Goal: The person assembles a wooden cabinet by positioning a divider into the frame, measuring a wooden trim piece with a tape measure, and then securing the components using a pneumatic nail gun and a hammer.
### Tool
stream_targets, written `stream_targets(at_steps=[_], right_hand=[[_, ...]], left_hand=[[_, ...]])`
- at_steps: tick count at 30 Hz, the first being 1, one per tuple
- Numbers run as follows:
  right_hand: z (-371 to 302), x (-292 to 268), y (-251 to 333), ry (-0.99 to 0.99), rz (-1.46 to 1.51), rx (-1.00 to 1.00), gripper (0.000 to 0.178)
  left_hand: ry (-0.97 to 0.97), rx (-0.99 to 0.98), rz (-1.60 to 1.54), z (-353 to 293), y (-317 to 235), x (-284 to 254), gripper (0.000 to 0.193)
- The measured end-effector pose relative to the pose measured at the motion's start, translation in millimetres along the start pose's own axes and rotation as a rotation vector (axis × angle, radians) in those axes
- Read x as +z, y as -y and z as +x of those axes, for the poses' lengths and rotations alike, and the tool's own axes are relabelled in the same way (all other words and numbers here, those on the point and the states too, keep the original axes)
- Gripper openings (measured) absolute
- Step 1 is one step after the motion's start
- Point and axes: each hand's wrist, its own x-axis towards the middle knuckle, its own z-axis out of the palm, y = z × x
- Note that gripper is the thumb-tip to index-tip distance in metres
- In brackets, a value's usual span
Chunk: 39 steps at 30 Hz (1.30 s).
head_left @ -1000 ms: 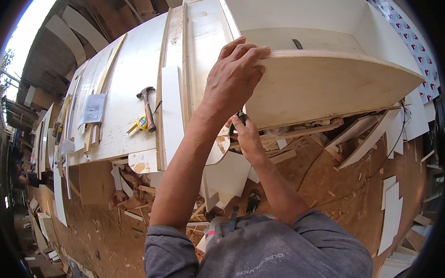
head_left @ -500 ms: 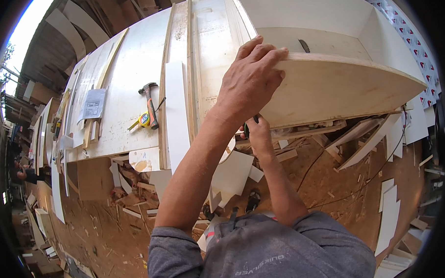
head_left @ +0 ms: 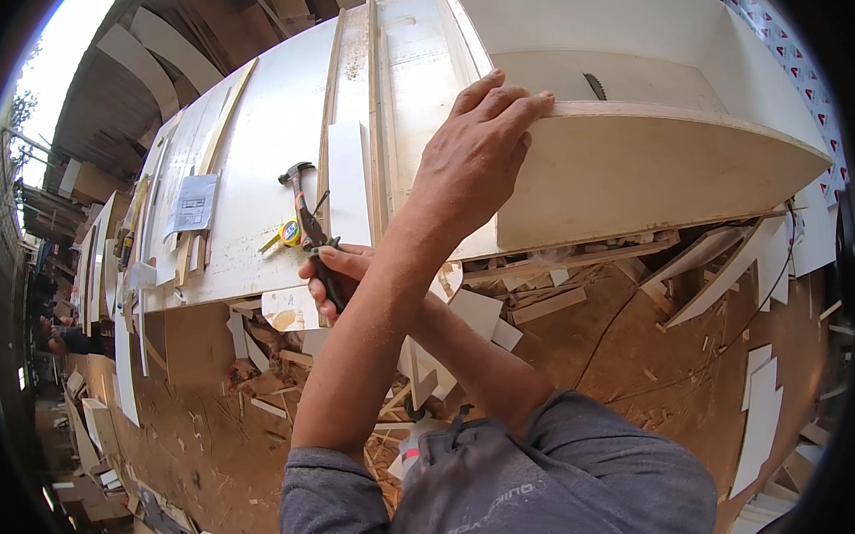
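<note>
My left hand (head_left: 475, 148) grips the near left corner of an open plywood box (head_left: 631, 170), its fingers curled over the top edge. Below it, my right forearm crosses under my left one and reaches left. In my right hand (head_left: 345, 265) is a pair of dark-handled pliers (head_left: 329, 287), partly hidden by the fingers. Their dark head overlaps a claw hammer (head_left: 298, 180) lying on the white workbench (head_left: 255, 179). A yellow tape measure (head_left: 289, 234) sits right beside the hammer. A narrow white board (head_left: 347, 176) lies to the right of these tools.
On the bench's left side are a paper in a plastic sleeve (head_left: 194, 202) and thin wood strips (head_left: 226, 119). A toothed dark blade (head_left: 594, 87) shows inside the box. Offcuts, a cable and white panels (head_left: 757, 425) litter the brown floor. A person (head_left: 68, 341) is at the far left.
My right hand has moved left from below the box corner to the hammer, carrying the pliers. My left hand keeps its hold on the box. The view has shifted slightly.
</note>
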Motion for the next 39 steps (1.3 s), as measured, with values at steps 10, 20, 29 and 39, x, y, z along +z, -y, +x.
stream_targets(at_steps=[10, 20, 29, 39], right_hand=[[-94, -53, -30, -0.625, -0.874, -0.077, 0.026], [-267, -63, -28, -1.158, -0.843, 0.082, 0.032], [-300, -97, -63, -1.169, -0.905, 0.067, 0.026], [-145, -8, -81, -0.946, -1.428, -0.206, 0.051]], left_hand=[[-0.296, -0.189, -0.275, -16, -7, 3, 0.044], [-0.191, -0.682, -0.555, -117, 6, 138, 0.042], [-0.052, -0.559, -0.274, -129, 2, 98, 0.030], [0.152, -1.119, -1.104, -284, -29, 9, 0.056]])
